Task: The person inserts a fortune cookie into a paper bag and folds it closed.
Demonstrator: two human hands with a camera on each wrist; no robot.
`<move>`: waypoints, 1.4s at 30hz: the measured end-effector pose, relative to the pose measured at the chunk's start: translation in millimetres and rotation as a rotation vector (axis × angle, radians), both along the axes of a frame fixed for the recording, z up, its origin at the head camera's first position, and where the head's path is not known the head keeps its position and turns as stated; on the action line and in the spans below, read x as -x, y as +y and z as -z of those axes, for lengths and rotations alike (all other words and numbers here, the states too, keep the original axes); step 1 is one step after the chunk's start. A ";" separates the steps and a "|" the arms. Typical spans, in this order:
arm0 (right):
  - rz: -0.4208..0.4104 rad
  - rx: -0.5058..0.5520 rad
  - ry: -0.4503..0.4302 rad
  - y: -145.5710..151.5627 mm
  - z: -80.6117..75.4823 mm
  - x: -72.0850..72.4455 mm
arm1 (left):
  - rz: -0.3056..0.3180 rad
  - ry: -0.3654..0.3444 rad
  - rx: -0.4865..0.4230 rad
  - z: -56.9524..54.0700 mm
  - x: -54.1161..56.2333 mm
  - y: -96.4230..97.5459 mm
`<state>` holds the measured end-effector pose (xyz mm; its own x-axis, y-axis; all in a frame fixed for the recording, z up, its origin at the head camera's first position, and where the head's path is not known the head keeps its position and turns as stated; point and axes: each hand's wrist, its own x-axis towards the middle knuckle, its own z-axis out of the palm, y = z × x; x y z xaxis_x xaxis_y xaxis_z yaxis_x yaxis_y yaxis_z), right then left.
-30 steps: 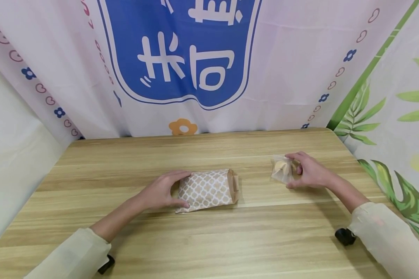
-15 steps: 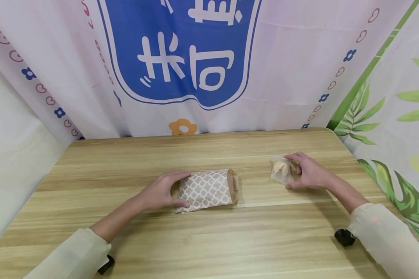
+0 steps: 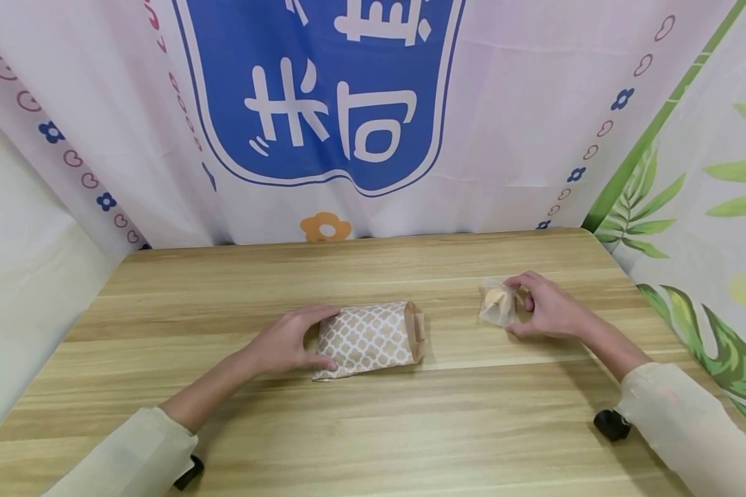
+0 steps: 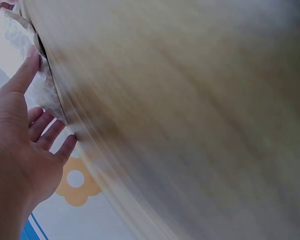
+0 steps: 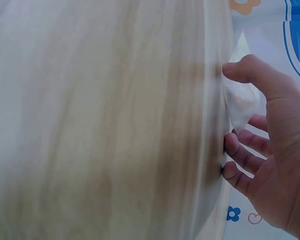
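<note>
A brown paper bag (image 3: 367, 338) with a white lattice print lies flat on the wooden table, its gaping mouth toward the right. My left hand (image 3: 292, 342) grips the bag's left end, thumb on the near edge and fingers on the far edge. The left wrist view shows that hand (image 4: 27, 135) with its thumb against the bag (image 4: 27, 65). To the right, a wrapped fortune cookie (image 3: 497, 301) rests on the table in a clear packet. My right hand (image 3: 550, 307) holds the packet's right side between thumb and fingers. In the right wrist view the packet (image 5: 240, 97) is partly hidden by the hand (image 5: 280, 135).
The wooden table (image 3: 373, 428) reaches back to a white curtain (image 3: 503, 138) with a blue printed sign. A leaf-print cloth (image 3: 709, 276) hangs at the right. Bare table lies between the bag and the cookie packet.
My right hand has slid the cookie packet slightly to the left along the table. The left hand and the paper bag have stayed in place.
</note>
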<state>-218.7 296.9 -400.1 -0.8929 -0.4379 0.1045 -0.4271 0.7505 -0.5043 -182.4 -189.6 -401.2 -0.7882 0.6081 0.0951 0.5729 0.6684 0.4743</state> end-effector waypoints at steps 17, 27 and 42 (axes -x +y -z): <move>-0.067 0.024 0.033 -16.6 0.1 -1.4 | 0.005 0.000 -0.003 1.2 0.2 -0.5; -0.093 0.037 0.002 -29.3 -4.1 -4.8 | 0.004 -0.013 -0.021 1.7 -0.7 0.3; -0.165 0.023 0.050 -45.8 -5.0 -8.8 | -0.003 -0.017 -0.071 3.0 -0.7 0.7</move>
<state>-209.9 251.1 -395.1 -0.8029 -0.5747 0.1585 -0.5680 0.6567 -0.4961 -181.7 -188.9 -404.2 -0.7916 0.5984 0.1239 0.5625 0.6343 0.5303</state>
